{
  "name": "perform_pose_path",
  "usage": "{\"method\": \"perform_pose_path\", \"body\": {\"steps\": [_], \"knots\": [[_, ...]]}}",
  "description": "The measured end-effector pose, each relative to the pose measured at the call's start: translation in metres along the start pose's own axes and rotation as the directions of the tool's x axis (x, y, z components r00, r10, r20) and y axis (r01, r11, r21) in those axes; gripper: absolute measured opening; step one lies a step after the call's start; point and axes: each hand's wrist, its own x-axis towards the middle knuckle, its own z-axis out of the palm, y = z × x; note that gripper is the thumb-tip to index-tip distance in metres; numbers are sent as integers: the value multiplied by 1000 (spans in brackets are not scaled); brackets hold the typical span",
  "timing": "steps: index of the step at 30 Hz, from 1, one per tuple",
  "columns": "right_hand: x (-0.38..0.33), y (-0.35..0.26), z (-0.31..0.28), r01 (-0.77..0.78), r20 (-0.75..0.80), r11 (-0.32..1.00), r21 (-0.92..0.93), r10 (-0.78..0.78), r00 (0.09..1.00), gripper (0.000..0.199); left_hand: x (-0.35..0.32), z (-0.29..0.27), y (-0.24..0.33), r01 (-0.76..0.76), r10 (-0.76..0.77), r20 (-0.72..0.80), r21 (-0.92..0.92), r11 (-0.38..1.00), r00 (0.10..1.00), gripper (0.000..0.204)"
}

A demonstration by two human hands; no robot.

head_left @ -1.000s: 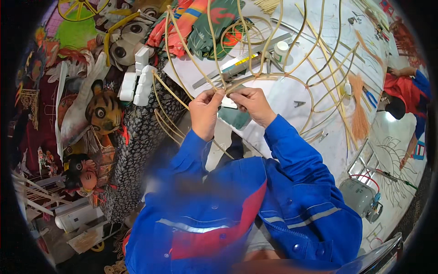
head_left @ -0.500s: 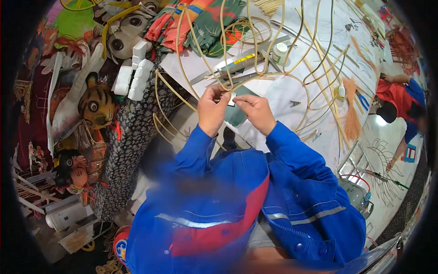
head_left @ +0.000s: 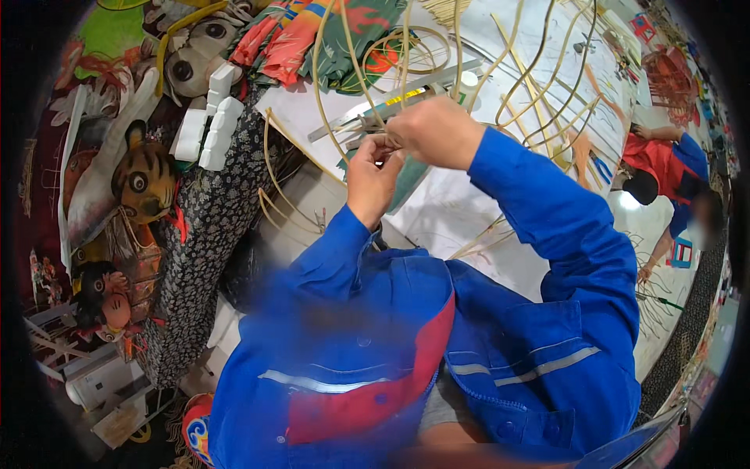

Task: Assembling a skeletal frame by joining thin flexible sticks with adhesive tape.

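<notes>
My left hand [head_left: 370,184] is closed in a pinch at a joint of a frame of bent cane strips [head_left: 316,66]. Against its fingertips my right hand [head_left: 437,133] is curled into a fist, its back hiding the joint and whatever is between the fingers. The small white strip is out of sight. Cane loops rise beyond both hands and spread to the right. Below the hands a dark green mat [head_left: 408,187] lies on the white work surface [head_left: 457,207]. Just beyond them are a metal tool with a yellow label [head_left: 405,98] and a white bottle [head_left: 469,80].
At the left stand a painted tiger head [head_left: 148,176], white foam blocks [head_left: 221,133] and a black floral cloth [head_left: 205,234]. Coloured fabric [head_left: 285,47] lies at the far side. Blue-handled pliers [head_left: 601,167] are at right, near another person in a red vest [head_left: 655,162].
My right hand has swung up and over the joint, turning from a fingertip pinch to a fist. The white strip is now hidden. The cane frame has shifted and tilted.
</notes>
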Motion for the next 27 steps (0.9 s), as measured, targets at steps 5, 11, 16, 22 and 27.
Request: {"method": "perform_pose_path", "body": {"steps": [5,11,16,22,27], "knots": [[12,5,-6,83,97,969,-233,-62,993,5,0,3,10,32,-32,-21,11,999,999,21],[29,8,-31,138,95,943,-303,-114,989,2,3,4,1,16,-16,-35,4,1000,999,21],[81,33,-53,-55,-559,941,-333,-150,815,5,0,7,0,26,-33,-95,-80,996,995,18],[-54,-34,14,-169,-516,837,520,466,719,12,6,-10,11,68,-73,-73,-67,995,995,18],[-81,-19,124,-383,147,161,910,738,658,35,-9,-8,16,81,-88,-45,-135,988,995,22]]}}
